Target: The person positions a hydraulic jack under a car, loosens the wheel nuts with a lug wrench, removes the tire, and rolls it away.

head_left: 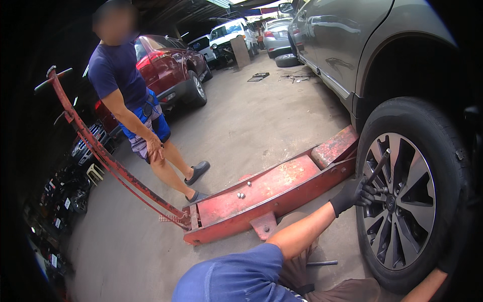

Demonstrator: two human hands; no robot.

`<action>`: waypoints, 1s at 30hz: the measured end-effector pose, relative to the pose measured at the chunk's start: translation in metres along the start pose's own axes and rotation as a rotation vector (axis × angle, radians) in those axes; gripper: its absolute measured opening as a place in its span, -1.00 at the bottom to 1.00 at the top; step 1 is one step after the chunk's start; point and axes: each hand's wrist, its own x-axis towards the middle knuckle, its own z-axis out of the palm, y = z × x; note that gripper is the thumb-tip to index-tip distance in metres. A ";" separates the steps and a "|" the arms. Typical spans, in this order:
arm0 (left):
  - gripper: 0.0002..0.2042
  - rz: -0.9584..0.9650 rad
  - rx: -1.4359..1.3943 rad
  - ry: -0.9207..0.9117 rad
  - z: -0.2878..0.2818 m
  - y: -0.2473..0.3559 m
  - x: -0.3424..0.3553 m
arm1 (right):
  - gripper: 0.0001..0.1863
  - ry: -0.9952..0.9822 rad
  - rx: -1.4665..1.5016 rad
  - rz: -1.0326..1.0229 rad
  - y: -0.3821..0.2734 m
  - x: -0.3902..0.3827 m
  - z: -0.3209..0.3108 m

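Note:
My left hand (355,195), in a black glove, is closed around the head end of a socket wrench (381,166). The wrench's handle slants up and to the right, and its socket end reaches toward the hub of the wheel (420,214), a dark tire with a silver and black alloy rim. My right hand (451,254), also in a dark glove, is against the tire's lower right side. Shadow hides its fingers, so I cannot tell how they are held.
A long red floor jack (261,181) extends under the grey car (332,45); several lug nuts (241,195) lie on it. Its handle (95,146) leans up left. A person (121,75) stands beyond it. A metal bar (322,263) lies near my legs. A dark red car (168,65) is behind.

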 end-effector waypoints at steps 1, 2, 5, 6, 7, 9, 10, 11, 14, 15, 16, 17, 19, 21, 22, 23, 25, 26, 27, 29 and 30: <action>-0.51 0.040 0.224 0.111 -0.002 -0.001 -0.005 | -0.45 0.002 -0.018 -0.002 0.000 -0.001 0.001; -0.54 0.213 0.715 0.187 -0.001 -0.003 -0.010 | -0.45 0.000 -0.034 -0.001 0.000 -0.002 0.001; -0.64 1.027 1.505 0.372 0.025 -0.009 -0.028 | -0.45 0.002 -0.062 0.005 -0.001 -0.003 0.002; -0.63 0.991 1.546 0.422 0.034 -0.004 -0.031 | -0.44 0.001 -0.071 0.009 -0.001 -0.003 0.003; -0.63 0.826 1.675 0.448 0.041 0.006 -0.032 | -0.44 -0.004 -0.076 0.008 0.000 -0.004 0.003; -0.61 0.806 1.891 0.444 0.042 0.035 -0.025 | -0.44 -0.008 -0.089 0.007 0.001 -0.006 0.003; -0.60 1.002 1.969 0.450 0.034 0.050 -0.015 | -0.43 -0.008 -0.100 0.007 0.002 -0.008 0.003; -0.59 1.034 1.901 0.465 0.018 0.061 -0.005 | -0.43 -0.010 -0.114 0.007 0.004 -0.009 0.003; -0.57 0.785 1.681 0.631 -0.054 0.067 0.035 | -0.42 -0.022 -0.148 0.003 0.008 -0.013 0.003; -0.57 0.559 1.645 0.636 -0.079 0.053 0.045 | -0.42 -0.022 -0.164 0.004 0.009 -0.013 0.003; -0.57 0.411 1.603 0.636 -0.102 0.031 0.049 | -0.41 -0.023 -0.181 0.004 0.009 -0.014 0.003; -0.49 0.231 1.510 0.635 -0.117 -0.004 0.048 | -0.41 -0.030 -0.200 0.004 0.010 -0.015 0.003; -0.43 -0.054 1.379 0.510 -0.125 -0.075 0.039 | -0.40 -0.039 -0.229 0.002 0.010 -0.015 0.003; -0.55 -0.082 1.320 0.323 -0.099 -0.140 0.020 | -0.40 -0.023 -0.217 0.000 0.009 -0.014 0.003; -0.58 -0.067 0.929 0.267 -0.080 -0.159 0.005 | -0.40 -0.008 -0.273 0.001 0.008 -0.014 0.002; -0.64 -0.133 1.047 0.085 -0.062 -0.161 -0.010 | -0.41 -0.008 -0.253 0.018 0.008 -0.013 0.002; -0.72 -0.037 0.878 -0.206 -0.020 -0.139 -0.034 | -0.42 -0.030 -0.135 0.064 0.006 -0.011 0.002; -0.71 0.028 0.750 -0.263 -0.001 -0.113 -0.031 | -0.42 -0.056 -0.035 0.092 0.006 -0.010 0.002; -0.69 0.159 0.601 -0.364 0.014 -0.085 -0.031 | -0.43 -0.089 0.070 0.117 0.005 -0.009 0.002; -0.64 0.349 0.540 -0.351 0.025 -0.019 -0.011 | -0.43 -0.062 0.058 0.080 0.006 -0.009 0.002; -0.61 0.389 0.556 -0.250 0.022 0.013 0.003 | -0.44 -0.036 0.024 0.049 0.006 -0.009 0.002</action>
